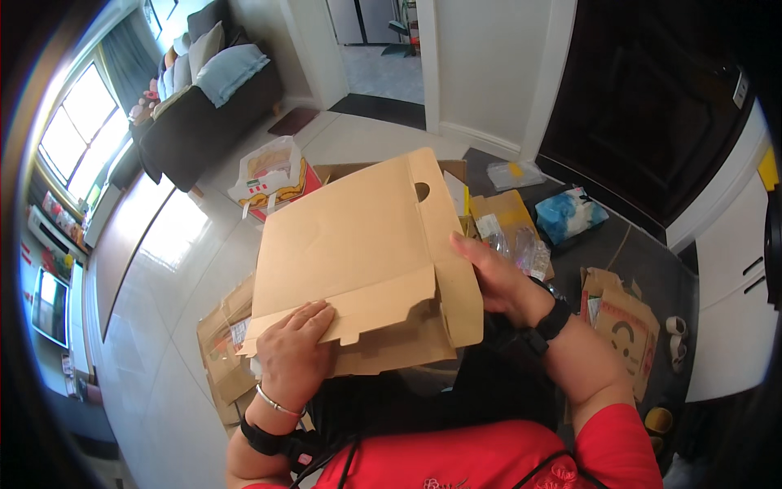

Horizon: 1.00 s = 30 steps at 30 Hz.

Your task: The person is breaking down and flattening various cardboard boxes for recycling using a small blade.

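A large tan cardboard mailer box point(342, 238), partly flattened, is held tilted in front of my chest. My left hand point(296, 342) grips its near left corner, the fingers spread over the near flap and the thumb out of sight. At the right side my right hand point(504, 281) holds the end flap, its thumb on top and its other fingers hidden beneath. A round hole shows in the far right part of the box. Between the near flap and the lower panel there is a gap. Behind it, a larger brown carton point(452, 168) is mostly covered.
Flattened cartons lie on the floor at left point(223, 342) and right point(623, 336). A food carrier box point(275, 177) stands beyond on the left. Clear plastic packaging point(516, 174), a blue-and-white bag point(571, 214) and sandals point(676, 342) are on the right. A dark sofa point(201, 128) stands farther off.
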Each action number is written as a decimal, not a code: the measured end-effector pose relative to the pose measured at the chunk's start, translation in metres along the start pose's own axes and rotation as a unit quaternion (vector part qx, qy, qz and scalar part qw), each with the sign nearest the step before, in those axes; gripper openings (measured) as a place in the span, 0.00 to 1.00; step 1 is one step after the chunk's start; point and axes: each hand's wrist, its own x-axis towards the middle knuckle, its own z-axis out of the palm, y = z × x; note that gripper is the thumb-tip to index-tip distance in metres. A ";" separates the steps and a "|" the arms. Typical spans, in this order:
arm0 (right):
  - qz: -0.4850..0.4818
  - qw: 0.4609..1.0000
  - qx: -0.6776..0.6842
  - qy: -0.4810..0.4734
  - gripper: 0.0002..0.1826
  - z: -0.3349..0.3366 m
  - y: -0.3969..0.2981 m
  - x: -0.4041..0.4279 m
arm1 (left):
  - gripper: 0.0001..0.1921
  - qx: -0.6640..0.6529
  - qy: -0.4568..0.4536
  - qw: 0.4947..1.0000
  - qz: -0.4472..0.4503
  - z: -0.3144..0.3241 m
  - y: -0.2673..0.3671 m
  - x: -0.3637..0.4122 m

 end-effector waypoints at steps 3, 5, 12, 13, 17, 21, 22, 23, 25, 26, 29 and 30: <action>-0.002 0.999 -0.017 -0.029 0.23 0.005 -0.005 -0.007 | 0.15 -0.021 0.007 0.999 -0.023 -0.001 -0.003 -0.002; 0.011 0.998 -0.047 -0.038 0.24 0.009 -0.012 -0.015 | 0.15 -0.057 0.030 0.997 -0.034 0.000 -0.006 -0.003; 0.026 0.979 -0.196 -0.052 0.28 0.024 -0.043 -0.036 | 0.13 -0.098 0.110 0.989 -0.002 0.004 -0.016 -0.004; 0.024 0.978 -0.199 -0.052 0.28 0.023 -0.049 -0.037 | 0.13 -0.102 0.115 0.988 0.002 0.004 -0.016 -0.004; -0.081 0.911 -0.396 0.078 0.19 0.015 -0.083 -0.031 | 0.11 -0.110 0.122 0.985 0.059 0.002 -0.018 -0.007; -0.383 0.788 -0.449 0.175 0.07 0.014 -0.108 -0.029 | 0.13 -0.089 0.097 0.982 0.133 0.001 -0.022 -0.009; -0.452 0.721 -0.493 0.181 0.10 0.014 -0.112 -0.031 | 0.13 -0.100 0.099 0.980 0.142 0.001 -0.024 -0.008; -0.462 0.707 -0.502 0.184 0.12 0.015 -0.117 -0.035 | 0.13 -0.104 0.091 0.980 0.146 0.001 -0.026 -0.008; -0.402 0.694 -0.595 0.049 0.15 0.017 -0.124 -0.039 | 0.11 -0.116 0.104 0.976 0.153 0.001 -0.032 -0.005; -0.386 0.684 -0.618 0.024 0.15 0.018 -0.127 -0.040 | 0.11 -0.179 0.117 0.969 0.128 0.001 -0.036 -0.004; -0.436 0.658 -0.613 0.030 0.14 0.021 -0.128 -0.041 | 0.12 -0.285 0.149 0.942 0.090 0.001 -0.043 -0.002; -0.437 0.669 -0.601 0.030 0.10 0.021 -0.127 -0.041 | 0.12 -0.295 0.145 0.941 0.081 0.001 -0.044 -0.002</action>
